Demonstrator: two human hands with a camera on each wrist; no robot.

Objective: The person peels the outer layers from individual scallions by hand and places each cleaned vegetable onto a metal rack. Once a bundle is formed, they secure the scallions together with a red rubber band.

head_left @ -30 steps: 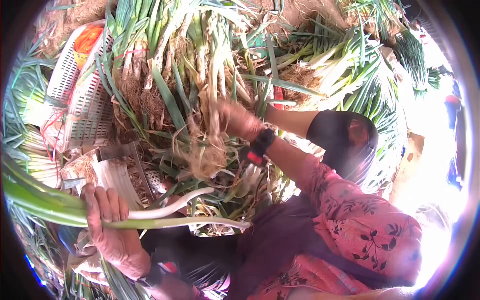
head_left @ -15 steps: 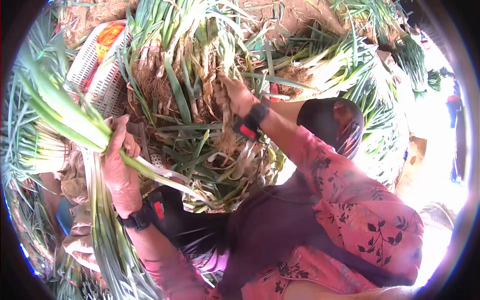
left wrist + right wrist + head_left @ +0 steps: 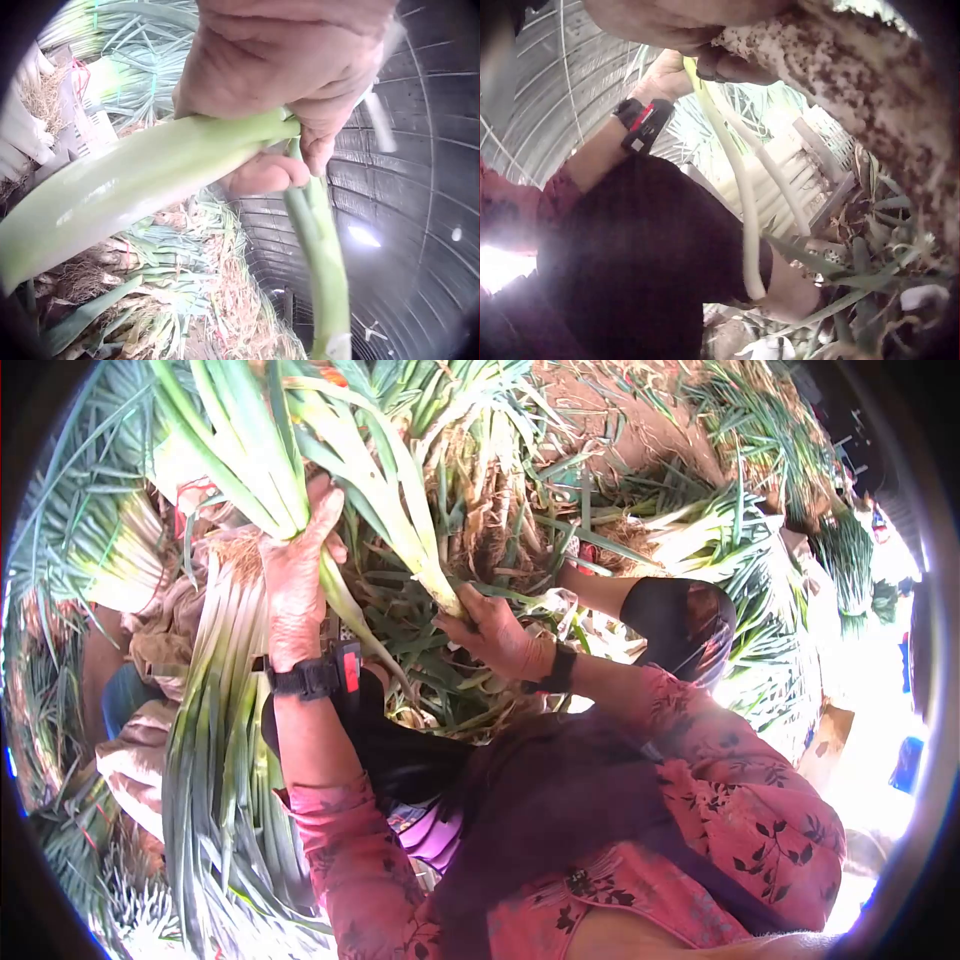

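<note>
In the head view the left hand [image 3: 298,585] grips green leek stalks [image 3: 260,470], whose pale lower ends hang past the wrist. The left wrist view shows the left fingers [image 3: 274,169] curled around a thick stalk [image 3: 142,176]. To the right, the right hand [image 3: 497,635] holds another leek [image 3: 425,565] by its lower end, leaves up and to the left. Close to the camera in the right wrist view, the right hand [image 3: 697,26] is beside a dirt-speckled stalk [image 3: 840,90]; beyond it two pale stalks [image 3: 739,172] hang from the left hand [image 3: 667,75].
A row of leeks [image 3: 215,660] lies left of the left forearm, roots upward. Loose leaves [image 3: 430,655] litter the ground between the knees. More leek piles stand at the back [image 3: 495,490] and right [image 3: 740,560]. A white crate [image 3: 832,135] shows in the right wrist view.
The left hand has moved up and right with its stalks. The right hand, earlier at the root end of a leek in the pile, now holds a leek in front of the pile.
</note>
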